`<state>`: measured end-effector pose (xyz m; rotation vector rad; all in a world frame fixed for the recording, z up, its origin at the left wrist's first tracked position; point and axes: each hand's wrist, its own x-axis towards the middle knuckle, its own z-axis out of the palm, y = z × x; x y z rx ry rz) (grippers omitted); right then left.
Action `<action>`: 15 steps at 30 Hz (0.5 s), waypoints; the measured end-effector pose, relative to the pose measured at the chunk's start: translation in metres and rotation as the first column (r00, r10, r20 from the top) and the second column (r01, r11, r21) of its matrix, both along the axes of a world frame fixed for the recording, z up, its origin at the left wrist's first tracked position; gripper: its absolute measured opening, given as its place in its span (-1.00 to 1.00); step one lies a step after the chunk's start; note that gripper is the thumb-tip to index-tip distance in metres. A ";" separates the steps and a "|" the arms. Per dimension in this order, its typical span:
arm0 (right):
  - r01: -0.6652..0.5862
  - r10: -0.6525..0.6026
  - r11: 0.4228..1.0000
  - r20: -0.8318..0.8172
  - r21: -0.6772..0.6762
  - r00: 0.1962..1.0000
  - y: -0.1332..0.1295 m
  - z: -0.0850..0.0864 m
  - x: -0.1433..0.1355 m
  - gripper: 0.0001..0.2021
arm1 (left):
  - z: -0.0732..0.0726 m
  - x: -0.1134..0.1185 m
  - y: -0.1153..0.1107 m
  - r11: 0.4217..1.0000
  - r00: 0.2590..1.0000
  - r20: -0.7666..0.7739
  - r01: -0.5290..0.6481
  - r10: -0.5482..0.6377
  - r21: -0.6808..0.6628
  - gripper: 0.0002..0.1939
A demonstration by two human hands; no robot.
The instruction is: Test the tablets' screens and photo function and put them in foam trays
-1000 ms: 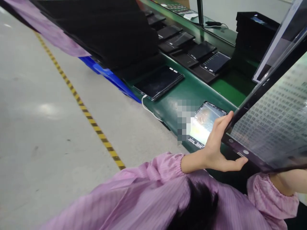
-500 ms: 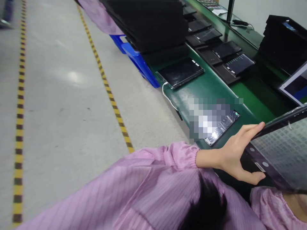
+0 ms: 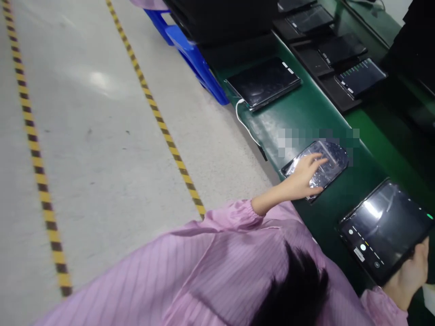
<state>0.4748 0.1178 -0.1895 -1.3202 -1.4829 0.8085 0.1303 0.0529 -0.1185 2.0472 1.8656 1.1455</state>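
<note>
Over a film-covered tablet (image 3: 335, 170) on the green bench, my left hand (image 3: 304, 179) is open, its fingers spread on or just above the screen. My right hand (image 3: 409, 274) grips the lower right edge of another tablet (image 3: 387, 222). That tablet's screen is mostly dark, with white round icons and a small label along its near side. Some of the right fingers are hidden beneath it.
Farther up the green bench (image 3: 306, 115) lies a dark tablet (image 3: 265, 83) beside a white cable (image 3: 243, 122). Black trays (image 3: 343, 97) with several tablets stand beyond. A blue stool (image 3: 200, 68) is left of the bench, near yellow-black floor tape (image 3: 158, 115).
My left hand has left the right-hand tablet and moved left to the film-covered one. The right-hand tablet has been lowered and my right hand now shows at its edge. The view has shifted.
</note>
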 end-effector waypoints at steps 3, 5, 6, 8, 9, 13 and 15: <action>0.136 -0.158 0.983 -0.194 -0.123 0.968 0.003 -0.023 -0.004 -0.29 | -0.014 -0.016 0.001 0.976 0.970 -0.109 -0.220 0.219 0.009 0.01; 0.175 -0.220 0.968 -0.265 -0.182 0.939 0.009 -0.033 -0.005 -0.24 | -0.021 -0.020 0.003 0.972 0.960 -0.165 -0.233 0.226 -0.027 0.13; 0.187 -0.240 0.962 -0.289 -0.199 0.927 0.011 -0.036 -0.004 -0.24 | -0.024 -0.021 0.004 0.973 0.958 -0.191 -0.225 0.213 -0.046 0.17; 0.197 -0.260 0.956 -0.317 -0.217 0.912 0.012 -0.040 -0.002 -0.24 | -0.030 -0.026 0.004 0.974 0.953 -0.229 -0.217 0.197 -0.068 0.21; 0.192 -0.259 0.955 -0.323 -0.225 0.910 0.010 -0.042 0.001 -0.21 | -0.032 -0.029 0.004 0.974 0.952 -0.235 -0.217 0.196 -0.068 0.22; -0.041 -0.052 0.965 -0.341 -0.260 0.939 -0.007 -0.053 0.015 0.20 | -0.032 -0.042 0.001 0.983 0.968 -0.181 -0.182 0.176 -0.016 0.16; -0.212 0.112 0.943 -0.359 -0.255 0.927 -0.016 -0.059 0.021 0.32 | -0.027 -0.045 -0.001 0.989 0.976 -0.161 -0.145 0.145 0.011 0.03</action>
